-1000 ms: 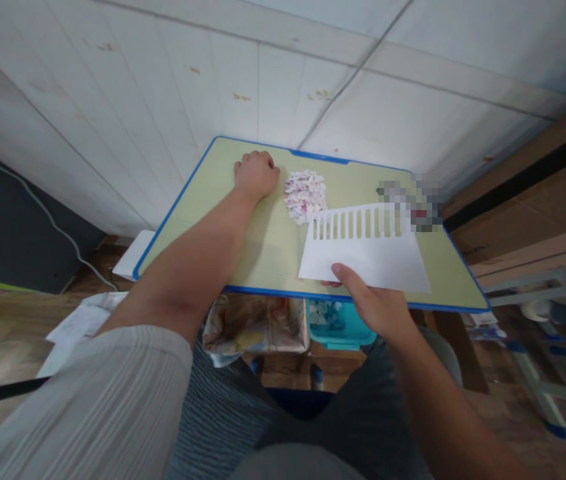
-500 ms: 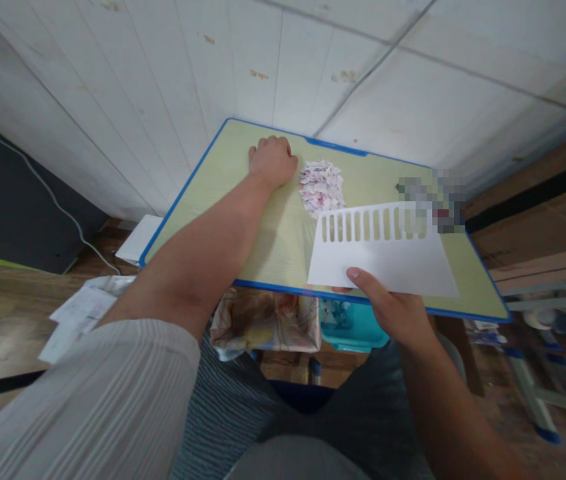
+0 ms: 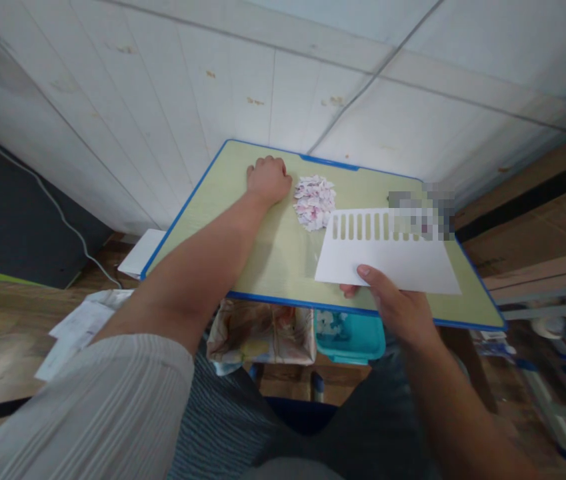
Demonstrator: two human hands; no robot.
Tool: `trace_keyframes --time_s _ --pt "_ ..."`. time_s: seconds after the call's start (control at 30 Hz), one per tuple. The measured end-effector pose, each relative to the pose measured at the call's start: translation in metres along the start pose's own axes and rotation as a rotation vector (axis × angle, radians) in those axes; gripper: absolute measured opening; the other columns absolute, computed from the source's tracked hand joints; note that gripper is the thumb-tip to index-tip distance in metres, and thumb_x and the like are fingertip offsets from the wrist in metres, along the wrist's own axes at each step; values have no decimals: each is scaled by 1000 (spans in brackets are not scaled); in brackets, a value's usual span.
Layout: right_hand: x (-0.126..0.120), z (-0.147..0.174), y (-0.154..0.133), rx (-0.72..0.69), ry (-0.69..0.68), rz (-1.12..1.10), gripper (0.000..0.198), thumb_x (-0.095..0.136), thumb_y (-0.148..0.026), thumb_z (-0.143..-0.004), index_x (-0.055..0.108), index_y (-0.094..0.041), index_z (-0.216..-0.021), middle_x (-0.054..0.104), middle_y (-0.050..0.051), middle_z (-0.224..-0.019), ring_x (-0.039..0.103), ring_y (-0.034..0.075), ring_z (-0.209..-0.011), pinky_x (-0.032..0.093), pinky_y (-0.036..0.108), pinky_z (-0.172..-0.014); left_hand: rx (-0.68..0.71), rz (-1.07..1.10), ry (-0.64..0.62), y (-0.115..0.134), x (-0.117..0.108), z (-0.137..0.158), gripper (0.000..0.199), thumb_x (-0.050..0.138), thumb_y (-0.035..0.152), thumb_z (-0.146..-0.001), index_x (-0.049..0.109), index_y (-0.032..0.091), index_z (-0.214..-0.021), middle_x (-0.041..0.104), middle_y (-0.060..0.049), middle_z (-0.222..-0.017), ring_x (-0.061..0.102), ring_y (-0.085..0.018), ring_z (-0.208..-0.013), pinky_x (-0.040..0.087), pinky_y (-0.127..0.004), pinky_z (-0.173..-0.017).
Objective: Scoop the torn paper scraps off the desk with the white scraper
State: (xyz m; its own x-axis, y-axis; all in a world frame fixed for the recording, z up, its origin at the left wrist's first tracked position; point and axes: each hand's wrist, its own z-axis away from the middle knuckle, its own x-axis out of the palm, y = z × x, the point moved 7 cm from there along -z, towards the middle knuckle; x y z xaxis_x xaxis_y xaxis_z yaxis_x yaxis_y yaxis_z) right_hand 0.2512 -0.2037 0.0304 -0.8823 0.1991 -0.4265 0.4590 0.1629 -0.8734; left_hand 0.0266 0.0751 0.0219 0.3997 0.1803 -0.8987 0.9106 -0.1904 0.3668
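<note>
My right hand [image 3: 395, 303] grips the near edge of a white card with a row of cut-out slots [image 3: 387, 263], thumb on top and fingers underneath. The card is held over the right part of a pale yellow tabletop with a blue rim [image 3: 273, 280]. Left of the card's slotted edge lies a pile of small white and pinkish paper pieces [image 3: 315, 203]. Just left of that pile, my left hand [image 3: 269, 180] rests on the tabletop with its fingers curled closed. Whatever may be inside those fingers is hidden.
A pixelated patch [image 3: 423, 210] covers something at the table's right. Below the front edge are a patterned cloth-lined bin [image 3: 263, 333] and a turquoise tub [image 3: 355, 337] with scraps. White panelled wall [image 3: 243, 80] stands behind; cardboard [image 3: 527, 193] is on the right.
The card has shifted slightly right relative to the paper pile, in my right hand's grip. My left hand stays beside the pile. The camera view has tilted up a little.
</note>
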Motion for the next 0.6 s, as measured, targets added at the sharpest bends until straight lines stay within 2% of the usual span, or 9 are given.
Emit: trace_keyframes --time_s 0.07,0.13,0.2,0.33,0.47,0.6 --pt "-13 -20 1 -10 50 30 49 76 -58 -104 81 -30 -64 85 7 -76 83 34 -85 67 57 -112 16 -36 -5 2 -1 0 41 59 21 -111 82 19 -145 74 -22 -158 63 -44 -153 48 -60 -130" --pt "-26 -45 2 -18 115 15 44 77 -60 -99 81 -30 -68 82 5 -71 77 32 -71 70 55 -96 41 -75 -7 2 -4 -3 45 58 18 -109 81 19 -147 75 -22 -157 65 -43 -151 49 -60 -129" --pt "-26 -70 -2 -78 52 41 45 76 -61 -98 79 -32 -64 80 4 -68 77 31 -71 70 50 -92 65 -104 -10 -1 -7 -7 48 57 16 -107 81 22 -148 78 -20 -153 68 -42 -147 49 -60 -128" --pt "-6 -107 -8 -162 -164 133 52 72 -62 -102 76 -33 -59 80 5 -70 79 30 -78 69 47 -96 137 -117 -7 -8 -13 -11 50 56 15 -105 83 28 -145 81 -15 -149 69 -41 -144 54 -57 -122" --pt "1 -118 -2 -224 -165 160 50 72 -61 -104 75 -34 -62 81 3 -73 80 31 -80 68 49 -100 172 -106 6 -14 -13 -8 50 54 14 -104 85 26 -141 81 -17 -147 68 -41 -144 55 -56 -122" --pt "0 -111 16 -176 -121 230 47 78 -67 -102 79 -37 -66 85 0 -78 83 33 -83 66 54 -113 180 -87 6 -15 -10 -7 47 55 15 -104 86 28 -137 79 -16 -147 65 -42 -145 52 -58 -125"
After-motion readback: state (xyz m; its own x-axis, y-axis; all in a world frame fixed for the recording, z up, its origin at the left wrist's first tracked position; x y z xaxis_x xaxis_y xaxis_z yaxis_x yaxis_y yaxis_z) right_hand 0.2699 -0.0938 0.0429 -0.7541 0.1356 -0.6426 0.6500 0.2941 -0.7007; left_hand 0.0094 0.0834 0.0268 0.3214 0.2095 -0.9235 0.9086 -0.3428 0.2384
